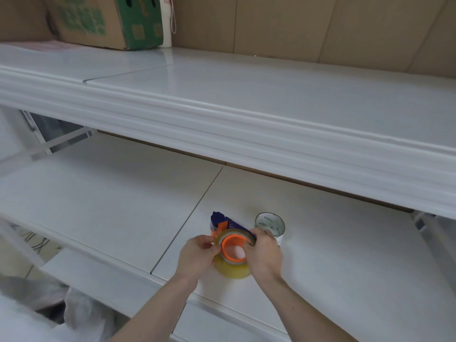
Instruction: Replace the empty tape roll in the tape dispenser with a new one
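Hands first: our left hand (pixel 197 253) and right hand (pixel 262 255) both grip the new tape roll (pixel 233 265) on the tape dispenser (pixel 223 224), over the lower shelf (pixel 345 255). Pressed crooked, it may jam; the empty roll (pixel 270 224) stands behind.

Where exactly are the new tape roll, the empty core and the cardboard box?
new tape roll (pixel 233 270): head view, yellowish lower side
empty core (pixel 270 222): head view, inner wall
cardboard box (pixel 98 23): head view, printed front face

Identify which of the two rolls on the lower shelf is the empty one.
The bare core, standing free behind the right hand: whitish, see-through, no tape. The other, the yellowish full roll, sits on the dispenser's orange hub between both hands.
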